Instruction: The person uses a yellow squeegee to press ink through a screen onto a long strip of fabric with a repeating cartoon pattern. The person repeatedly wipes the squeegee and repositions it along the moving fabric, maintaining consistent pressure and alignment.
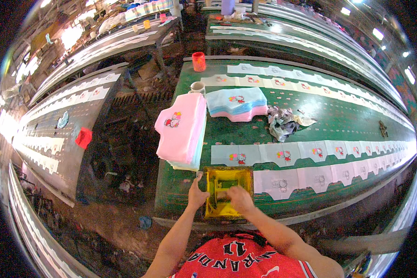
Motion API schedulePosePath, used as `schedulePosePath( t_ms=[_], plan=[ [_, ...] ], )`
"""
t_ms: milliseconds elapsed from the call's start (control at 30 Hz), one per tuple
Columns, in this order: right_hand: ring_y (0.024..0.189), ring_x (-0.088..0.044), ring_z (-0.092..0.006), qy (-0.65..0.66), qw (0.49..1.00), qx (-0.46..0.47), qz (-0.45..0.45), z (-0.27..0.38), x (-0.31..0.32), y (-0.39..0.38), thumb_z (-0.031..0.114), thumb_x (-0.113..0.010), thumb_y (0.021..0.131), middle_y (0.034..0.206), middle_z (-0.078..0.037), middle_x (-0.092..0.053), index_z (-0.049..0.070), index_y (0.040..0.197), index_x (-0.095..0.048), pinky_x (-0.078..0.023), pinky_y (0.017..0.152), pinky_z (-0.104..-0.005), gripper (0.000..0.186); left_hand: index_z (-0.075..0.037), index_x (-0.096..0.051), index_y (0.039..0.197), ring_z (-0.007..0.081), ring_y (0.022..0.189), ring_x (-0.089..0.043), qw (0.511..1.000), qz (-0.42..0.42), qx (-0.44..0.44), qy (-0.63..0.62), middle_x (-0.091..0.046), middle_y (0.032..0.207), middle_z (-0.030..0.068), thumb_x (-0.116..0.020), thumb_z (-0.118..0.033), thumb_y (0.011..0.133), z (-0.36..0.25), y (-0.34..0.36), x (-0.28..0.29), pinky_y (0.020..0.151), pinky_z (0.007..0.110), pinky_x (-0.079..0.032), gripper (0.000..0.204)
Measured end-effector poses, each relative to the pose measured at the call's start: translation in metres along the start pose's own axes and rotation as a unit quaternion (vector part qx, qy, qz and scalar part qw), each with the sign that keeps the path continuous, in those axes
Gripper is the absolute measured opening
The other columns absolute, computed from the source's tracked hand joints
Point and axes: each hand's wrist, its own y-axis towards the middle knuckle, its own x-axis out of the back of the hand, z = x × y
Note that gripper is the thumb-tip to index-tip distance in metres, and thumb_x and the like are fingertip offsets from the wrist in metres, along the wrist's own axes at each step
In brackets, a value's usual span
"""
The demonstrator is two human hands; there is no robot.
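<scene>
A screen-printing frame point(251, 185) with yellow ink lies at the near left end of the green table, over the row of white cut fabric pieces. My right hand point(240, 200), slightly blurred, is closed around what looks like a squeegee handle point(223, 196) inside the frame. Against the frame's left edge rests my left hand point(198, 197), thumb and forefinger apart. Just beyond it stands a tall stack of pink and pale fabric pieces point(183, 127), the top one printed with a cartoon cat and balloons. The fabric under the frame is hidden.
A second fabric stack point(236, 99), a white cup point(198, 87) and a red container point(199, 61) stand farther back. A crumpled rag point(282, 123) lies mid-table. Printed pieces point(282, 155) run rightward in rows. Across a dark aisle, another table point(55, 148) holds a red object point(83, 138).
</scene>
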Motion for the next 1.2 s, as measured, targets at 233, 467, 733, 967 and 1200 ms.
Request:
schedulePosePath(
  t_ms=[233, 467, 733, 967, 1200],
  plan=[
    [0.103, -0.06, -0.0321, -0.025, 0.995, 0.054, -0.081, 0.01, -0.027, -0.057, 0.006, -0.062, 0.07, 0.108, -0.012, -0.064, 0.002, 0.106, -0.062, -0.049, 0.093, -0.0407, 0.036, -0.005, -0.043, 0.143, 0.032, 0.135, -0.047, 0.999, -0.009, 0.025, -0.03, -0.05, 0.144, 0.017, -0.073, -0.007, 0.065, -0.022, 0.004, 0.0, 0.11, 0.037, -0.038, 0.084],
    [0.103, -0.06, -0.0308, -0.024, 0.994, 0.04, -0.095, 0.004, 0.007, -0.071, 0.007, -0.063, 0.07, 0.107, -0.011, -0.063, 0.003, 0.106, -0.064, -0.048, 0.093, -0.0412, 0.037, -0.004, -0.045, 0.141, 0.0321, 0.137, -0.043, 0.997, -0.031, 0.002, -0.064, -0.048, 0.143, 0.0183, -0.072, -0.005, 0.067, -0.059, -0.008, -0.008, 0.113, 0.043, -0.034, 0.079],
    [0.107, -0.058, -0.0291, -0.075, 0.989, -0.056, -0.112, -0.051, 0.073, -0.131, 0.005, -0.063, 0.069, 0.107, -0.008, -0.064, 0.006, 0.105, -0.067, -0.042, 0.098, -0.045, 0.037, -0.003, -0.043, 0.143, 0.0325, 0.137, -0.043, 0.995, -0.019, -0.017, -0.098, -0.048, 0.143, 0.0193, -0.073, -0.005, 0.067, -0.116, -0.019, -0.117, 0.114, 0.04, -0.034, 0.082],
    [0.108, -0.056, -0.0317, -0.066, 0.986, -0.083, -0.126, -0.108, 0.094, -0.172, 0.002, -0.063, 0.069, 0.106, -0.01, -0.066, 0.006, 0.107, -0.068, -0.042, 0.098, -0.0458, 0.039, -0.005, -0.041, 0.144, 0.0327, 0.138, -0.042, 0.997, -0.019, -0.008, -0.077, -0.045, 0.147, 0.0189, -0.071, 0.0, 0.068, -0.153, -0.026, -0.185, 0.112, 0.04, -0.036, 0.083],
    [0.108, -0.056, -0.0328, -0.046, 0.993, -0.046, -0.097, -0.13, 0.092, -0.176, 0.003, -0.064, 0.068, 0.105, -0.011, -0.066, 0.003, 0.106, -0.066, -0.043, 0.1, -0.042, 0.037, -0.006, -0.04, 0.145, 0.0321, 0.139, -0.041, 0.998, -0.022, -0.024, -0.06, -0.045, 0.148, 0.017, -0.071, -0.001, 0.069, -0.146, -0.021, -0.2, 0.111, 0.039, -0.037, 0.083]
  ],
)
